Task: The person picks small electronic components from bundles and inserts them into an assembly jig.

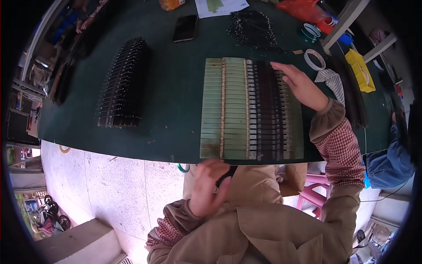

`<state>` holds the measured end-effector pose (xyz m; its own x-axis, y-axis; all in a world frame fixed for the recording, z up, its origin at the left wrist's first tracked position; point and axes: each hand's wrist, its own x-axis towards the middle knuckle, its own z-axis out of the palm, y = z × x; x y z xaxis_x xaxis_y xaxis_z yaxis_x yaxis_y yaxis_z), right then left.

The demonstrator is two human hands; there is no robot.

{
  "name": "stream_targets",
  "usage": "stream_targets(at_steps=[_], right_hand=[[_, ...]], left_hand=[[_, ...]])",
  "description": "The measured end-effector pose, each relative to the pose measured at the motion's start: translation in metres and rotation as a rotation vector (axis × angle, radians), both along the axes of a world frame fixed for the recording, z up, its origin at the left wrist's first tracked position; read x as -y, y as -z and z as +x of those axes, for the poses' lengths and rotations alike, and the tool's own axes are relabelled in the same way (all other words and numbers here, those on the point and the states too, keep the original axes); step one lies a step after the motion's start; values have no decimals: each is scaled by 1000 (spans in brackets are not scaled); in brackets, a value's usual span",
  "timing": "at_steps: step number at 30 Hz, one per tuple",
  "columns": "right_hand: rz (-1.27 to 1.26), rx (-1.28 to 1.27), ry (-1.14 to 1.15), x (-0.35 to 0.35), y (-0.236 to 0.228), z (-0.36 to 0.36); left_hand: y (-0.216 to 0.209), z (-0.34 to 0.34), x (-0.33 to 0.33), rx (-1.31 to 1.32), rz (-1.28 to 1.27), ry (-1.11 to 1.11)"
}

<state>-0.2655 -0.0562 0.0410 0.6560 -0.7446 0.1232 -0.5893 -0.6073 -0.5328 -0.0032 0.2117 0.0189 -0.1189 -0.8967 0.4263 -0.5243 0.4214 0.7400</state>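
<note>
A pale green board (pixel 235 110) with many crosswise slots lies at the table's front edge. Narrow dark strips with light ends (pixel 268 114) are laid side by side over its right half. My right hand (pixel 303 88) rests at the board's upper right corner, fingers stretched out over the ends of the dark strips, holding nothing visible. Below the board's front edge, my left hand (pixel 209 187) is slightly blurred, its thumb and fingers curled around a small black object (pixel 226 175); its kind cannot be made out.
To the left stands a long stack of black pieces with shiny ends (pixel 121 83). A phone (pixel 185 28), a paper sheet (pixel 220 6) and a scattered black pile (pixel 252 28) lie behind. Tape rolls (pixel 314 59), a striped cloth (pixel 332 83) and a yellow bin (pixel 359 70) sit at right. Another person's sleeve (pixel 389 158) shows far right.
</note>
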Motion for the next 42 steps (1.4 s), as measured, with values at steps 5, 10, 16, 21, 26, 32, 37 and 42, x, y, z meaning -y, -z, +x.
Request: stream_targets(at_steps=[5, 10, 16, 21, 26, 32, 37, 42], right_hand=[[-130, -11, 16, 42, 36, 34], [-441, -113, 69, 41, 41, 55], [-111, -23, 42, 76, 36, 57], [346, 158, 9, 98, -1, 32], [558, 143, 55, 79, -61, 35], [683, 330, 253, 81, -89, -26], [887, 468, 193, 76, -62, 25], [882, 459, 155, 85, -59, 110]], left_hand=[[24, -68, 23, 292, -75, 414], [27, -75, 24, 521, -75, 441], [31, -82, 21, 554, -93, 380], [31, -88, 21, 490, -117, 347], [34, -74, 16, 245, -137, 344], [22, -50, 7, -298, 32, 374], [3, -11, 17, -1133, 657, 257], [-10, 47, 28, -1095, 454, -49]])
